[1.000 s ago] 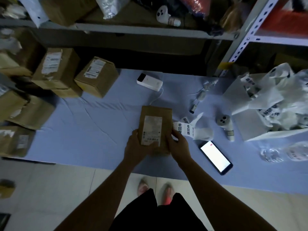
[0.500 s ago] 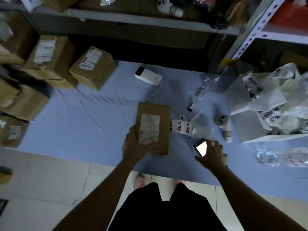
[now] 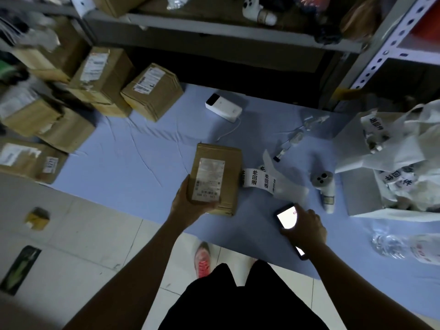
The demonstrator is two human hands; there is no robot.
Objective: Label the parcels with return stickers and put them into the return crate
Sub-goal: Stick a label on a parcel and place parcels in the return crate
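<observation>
The left hand [image 3: 190,206] grips the near left corner of a flat cardboard parcel [image 3: 228,163], thumb lying on its printed shipping label [image 3: 208,179] and fingers tucked beneath. The right hand [image 3: 307,228] is curled over a lit smartphone [image 3: 287,216], thumb at one long edge and fingers at the other. Both sit close to the near edge of the blue sheet [image 3: 142,167] spread on the floor, the parcel about midway along it. Whether the parcel's far end rests on the sheet I cannot tell.

Touching the parcel's right side lies a curling strip of return stickers [image 3: 258,181]. At the sheet's right edge stands a white crate [image 3: 359,196] holding white bags already stickered.

The parcel looks stiff, dry and light, since one hand manages it by a corner; gripping both long edges would steady it. No return sticker shows on it, so labelling is likely next.
</observation>
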